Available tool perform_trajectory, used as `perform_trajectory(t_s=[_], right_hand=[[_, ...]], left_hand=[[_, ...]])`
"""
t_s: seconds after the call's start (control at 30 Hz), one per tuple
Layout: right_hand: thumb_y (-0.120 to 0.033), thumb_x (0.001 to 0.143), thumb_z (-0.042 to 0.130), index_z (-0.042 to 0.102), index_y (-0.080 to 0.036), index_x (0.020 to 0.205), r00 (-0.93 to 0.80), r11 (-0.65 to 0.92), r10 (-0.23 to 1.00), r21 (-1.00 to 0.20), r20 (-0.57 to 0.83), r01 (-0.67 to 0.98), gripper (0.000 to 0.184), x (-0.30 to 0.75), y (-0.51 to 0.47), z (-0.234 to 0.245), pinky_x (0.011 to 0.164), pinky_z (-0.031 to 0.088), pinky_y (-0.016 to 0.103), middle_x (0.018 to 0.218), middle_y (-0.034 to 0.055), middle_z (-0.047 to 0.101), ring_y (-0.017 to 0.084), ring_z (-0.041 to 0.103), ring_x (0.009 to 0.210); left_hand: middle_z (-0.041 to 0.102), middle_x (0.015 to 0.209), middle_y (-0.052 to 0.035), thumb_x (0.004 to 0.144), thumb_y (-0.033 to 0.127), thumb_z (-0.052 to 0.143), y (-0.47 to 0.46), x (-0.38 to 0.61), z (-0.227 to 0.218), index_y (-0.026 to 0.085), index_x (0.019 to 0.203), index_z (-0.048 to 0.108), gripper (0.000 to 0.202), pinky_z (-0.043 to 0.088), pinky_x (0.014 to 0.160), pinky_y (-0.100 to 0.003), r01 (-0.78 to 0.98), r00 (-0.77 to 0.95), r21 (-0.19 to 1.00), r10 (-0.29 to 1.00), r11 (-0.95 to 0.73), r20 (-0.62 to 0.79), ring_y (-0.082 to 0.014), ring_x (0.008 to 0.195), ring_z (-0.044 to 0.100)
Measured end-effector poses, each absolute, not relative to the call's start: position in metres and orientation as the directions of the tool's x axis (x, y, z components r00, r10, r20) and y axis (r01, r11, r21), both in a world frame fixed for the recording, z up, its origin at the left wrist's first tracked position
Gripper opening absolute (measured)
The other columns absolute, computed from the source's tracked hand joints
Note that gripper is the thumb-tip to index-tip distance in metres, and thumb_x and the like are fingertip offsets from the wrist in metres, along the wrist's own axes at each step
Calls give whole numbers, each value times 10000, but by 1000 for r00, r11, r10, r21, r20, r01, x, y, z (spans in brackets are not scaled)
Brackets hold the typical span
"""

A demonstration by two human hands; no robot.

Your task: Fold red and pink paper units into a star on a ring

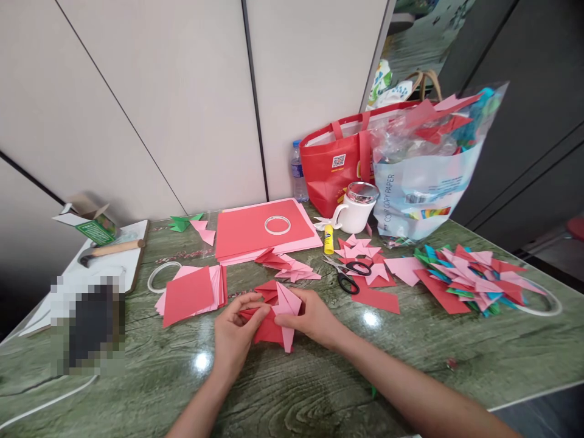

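Between my hands is a folded paper piece [286, 304] in red and pink, held just above the table. My left hand [238, 331] pinches a red flap at its left side. On the other side, my right hand [310, 317] grips the pink pointed part between thumb and fingers. Behind it lie several folded red and pink paper pieces [298, 267]. A stack of red and pink paper squares [188, 297] sits left of my left hand. To the right are black-handled scissors [349, 274] and a yellow glue stick [328, 239].
At the back are large paper sheets [237, 234] with a tape roll [277, 225], a white mug [356, 213], a red bag [331, 164] and a plastic bag [420, 188]. A pile of folded papers [474, 277] lies right; a hammer [112, 250] and green box [93, 222] are left.
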State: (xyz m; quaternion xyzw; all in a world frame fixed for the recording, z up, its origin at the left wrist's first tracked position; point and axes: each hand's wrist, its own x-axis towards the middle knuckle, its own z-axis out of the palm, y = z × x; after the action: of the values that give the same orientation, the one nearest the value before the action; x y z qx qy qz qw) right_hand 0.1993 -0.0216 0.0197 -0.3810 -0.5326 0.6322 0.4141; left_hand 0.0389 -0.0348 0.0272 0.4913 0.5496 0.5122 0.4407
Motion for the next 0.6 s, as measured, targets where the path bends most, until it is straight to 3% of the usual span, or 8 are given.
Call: perform_trajectory(t_s=[0.17, 0.37, 0.6], right_hand=[[-273, 628, 712, 658, -136, 970, -322, -80, 946, -988, -33, -133, 372, 201, -19, 22, 644, 448, 263, 810, 14, 658, 155, 551, 686], [-301, 601, 731, 669, -150, 908, -290, -105, 955, -982, -56, -158, 349, 199, -20, 22, 663, 466, 283, 829, 17, 671, 181, 580, 721], [-283, 584, 746, 657, -142, 839, -206, -127, 974, -977, -90, -173, 305, 196, -22, 18, 611, 454, 269, 735, 2, 659, 158, 558, 643]], left_hand=[[671, 588, 8, 609, 306, 756, -35, 38, 32, 150, 921, 646, 366, 438, 473, -186, -67, -64, 992, 991, 111, -115, -106, 489, 572], [701, 649, -30, 646, 327, 736, -34, 40, 34, 142, 710, 693, 200, 499, 568, -241, -281, 88, 935, 976, 217, -200, -142, 569, 622], [724, 713, -56, 635, 302, 751, -35, 44, 32, 148, 775, 729, 209, 522, 560, -260, -387, 70, 889, 969, 245, -236, -184, 652, 656]])
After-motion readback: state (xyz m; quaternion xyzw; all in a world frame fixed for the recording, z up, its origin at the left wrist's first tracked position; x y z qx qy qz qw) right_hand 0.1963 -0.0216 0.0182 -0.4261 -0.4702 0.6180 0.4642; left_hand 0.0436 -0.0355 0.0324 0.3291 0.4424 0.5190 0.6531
